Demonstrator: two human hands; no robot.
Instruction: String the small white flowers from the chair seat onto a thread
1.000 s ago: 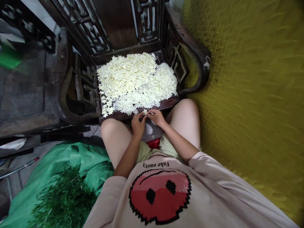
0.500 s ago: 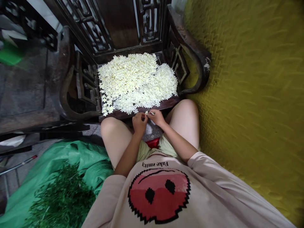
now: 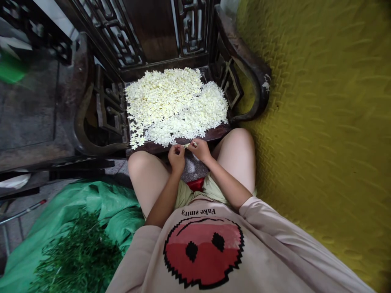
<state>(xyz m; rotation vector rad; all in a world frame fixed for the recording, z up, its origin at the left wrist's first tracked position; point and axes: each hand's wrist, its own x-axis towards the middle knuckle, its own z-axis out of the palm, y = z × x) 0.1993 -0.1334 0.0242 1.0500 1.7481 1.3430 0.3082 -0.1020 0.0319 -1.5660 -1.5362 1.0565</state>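
My right hand [image 3: 199, 149] is closed in a pinch on small white flowers [image 3: 186, 145], which poke out from its fingertips on both sides. Just to the left, my left hand [image 3: 176, 158] has thumb and finger pressed together close to those flowers; what lies in this pinch is too small to make out. Both hands hover between my knees at the front edge of a dark wooden chair seat [image 3: 214, 132]. A thick layer of loose white blossoms [image 3: 174, 101] covers most of that seat.
Carved wooden armrests [image 3: 80, 122] flank the seat. A yellow, bumpy-textured surface [image 3: 320, 122] fills the right side. At lower left, green leafy stems [image 3: 81, 252] lie on a green sheet [image 3: 100, 191]. A blurred green object [image 3: 12, 67] sits at upper left.
My left hand has shifted slightly left, away from the right one, so a small gap with white flowers shows between the fingertips. The right hand stays nearly in place.
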